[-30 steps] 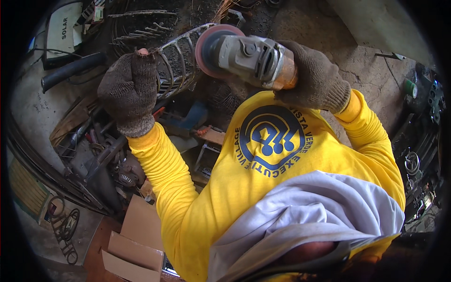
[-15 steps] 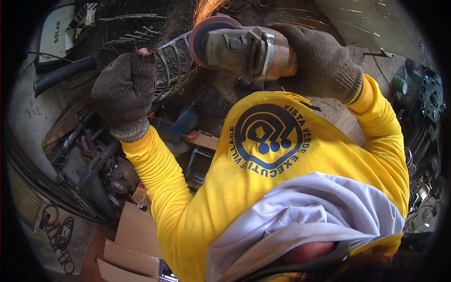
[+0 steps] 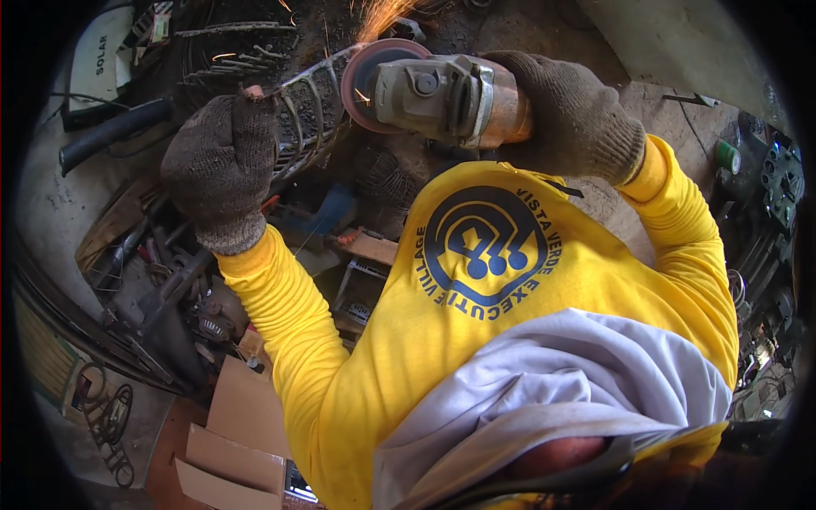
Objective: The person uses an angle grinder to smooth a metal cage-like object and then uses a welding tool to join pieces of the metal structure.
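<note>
My left hand (image 3: 219,166), in a brown knit glove with a bare thumb tip showing, is closed around the end of a curved metal frame (image 3: 316,95) with ladder-like crossbars. In my right hand (image 3: 571,115), gloved the same way, is an angle grinder (image 3: 446,95), gripped by its worn, copper-coloured body. Its reddish round disc (image 3: 354,70) meets the frame's upper right end, and orange sparks (image 3: 382,17) spray away from there. The disc hides the exact contact spot. Part of the right-hand fingers is hidden behind the grinder.
Metal rods (image 3: 238,66) lie on the dark floor beyond my left hand. A black tube-shaped handle (image 3: 115,136) is at the left. Cardboard (image 3: 246,408) lies lower left, near tangled tools and machine parts (image 3: 217,314). A pale sheet (image 3: 680,42) stands upper right, above a green can (image 3: 727,155).
The grinder has shifted slightly, its disc now sitting a little lower and showing more of its face. The sparks streaking over the upper right are gone. My left hand keeps its hold.
</note>
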